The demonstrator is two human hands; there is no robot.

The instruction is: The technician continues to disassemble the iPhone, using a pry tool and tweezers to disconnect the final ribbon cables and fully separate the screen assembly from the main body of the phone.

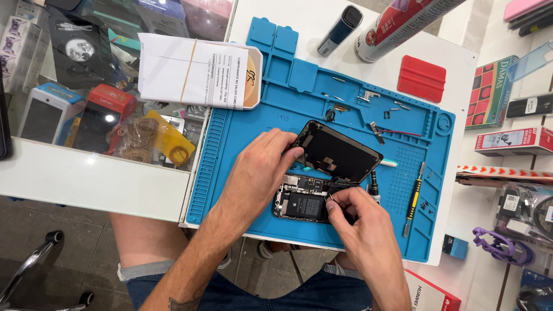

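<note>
An opened smartphone body (pixel 302 203) lies on a blue silicone repair mat (pixel 242 144), its battery and boards exposed. Its black screen panel (pixel 339 153) is lifted and tilted up over the body. My left hand (pixel 262 173) holds the screen panel by its left edge. My right hand (pixel 360 222) pinches a small part at the right edge of the phone body, under the raised screen; the part is too small to identify. A small screwdriver (pixel 373 185) lies just right of the phone.
A yellow-handled tool (pixel 413 198) lies at the mat's right, several tiny screws and metal parts (pixel 368 98) sit in the upper trays. A red squeegee (pixel 423 78), a spray can (pixel 397 26), a dark cylinder (pixel 340 23) and a paper-wrapped box (pixel 199 72) stand behind. Glass counter at left.
</note>
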